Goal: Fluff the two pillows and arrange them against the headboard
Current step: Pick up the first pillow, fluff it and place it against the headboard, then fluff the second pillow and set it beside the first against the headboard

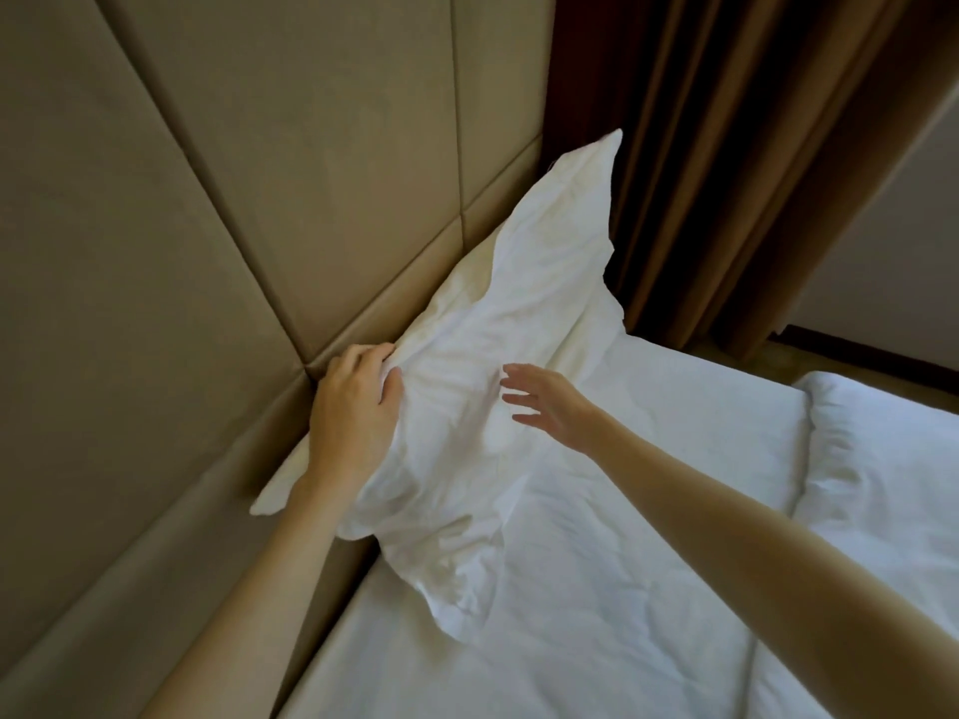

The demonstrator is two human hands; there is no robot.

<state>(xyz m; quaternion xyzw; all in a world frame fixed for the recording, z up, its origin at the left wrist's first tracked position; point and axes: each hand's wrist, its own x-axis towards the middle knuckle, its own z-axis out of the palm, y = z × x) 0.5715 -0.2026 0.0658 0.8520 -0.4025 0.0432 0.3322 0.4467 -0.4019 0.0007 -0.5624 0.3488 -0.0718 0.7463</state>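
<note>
Two white pillows lean against the tan padded headboard (218, 241). The front pillow (456, 459) is wrinkled and stands tilted on the bed. Behind it, the second pillow (560, 241) rises with a corner pointing up by the curtain. My left hand (353, 412) grips the top edge of the front pillow next to the headboard. My right hand (545, 407) hovers just in front of the pillow's face, fingers spread, holding nothing.
A white sheet covers the mattress (597, 589). A folded white duvet (892, 459) lies at the right. A brown curtain (726, 173) hangs beyond the bed's far side, with wooden floor (882, 365) below it.
</note>
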